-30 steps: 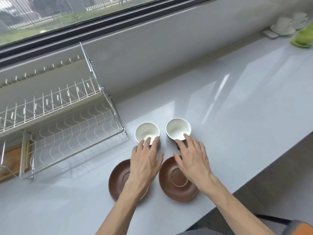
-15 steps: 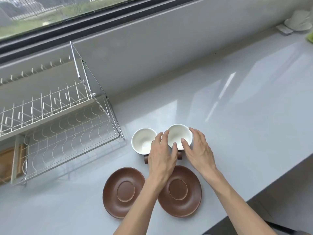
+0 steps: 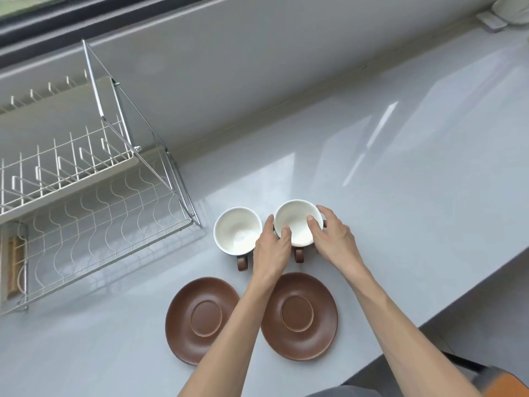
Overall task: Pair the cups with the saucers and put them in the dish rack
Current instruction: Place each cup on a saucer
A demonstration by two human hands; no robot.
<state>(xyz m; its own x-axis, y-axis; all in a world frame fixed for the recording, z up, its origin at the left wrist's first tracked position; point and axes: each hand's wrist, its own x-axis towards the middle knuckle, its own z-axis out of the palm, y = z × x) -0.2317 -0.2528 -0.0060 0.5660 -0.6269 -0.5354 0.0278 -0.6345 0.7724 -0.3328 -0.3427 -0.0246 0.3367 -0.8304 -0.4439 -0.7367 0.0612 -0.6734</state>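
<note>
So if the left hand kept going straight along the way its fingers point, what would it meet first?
The left hand already touches the right-hand cup; its fingers point away from the person, so pushing on would press that cup's near-left side first.

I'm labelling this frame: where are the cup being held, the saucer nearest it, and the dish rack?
Held cup (image 3: 297, 222): head view, white inside of bowl.
Right saucer (image 3: 297, 313): head view, centre well.
Dish rack (image 3: 94, 222): head view, lower wire shelf.

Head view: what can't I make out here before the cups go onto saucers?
- Right cup: base contact with the counter, hidden by left hand and right hand.
- Dish rack: left part cut off by the frame edge.
- White crockery, top right corner: cropped, unidentifiable.
</note>
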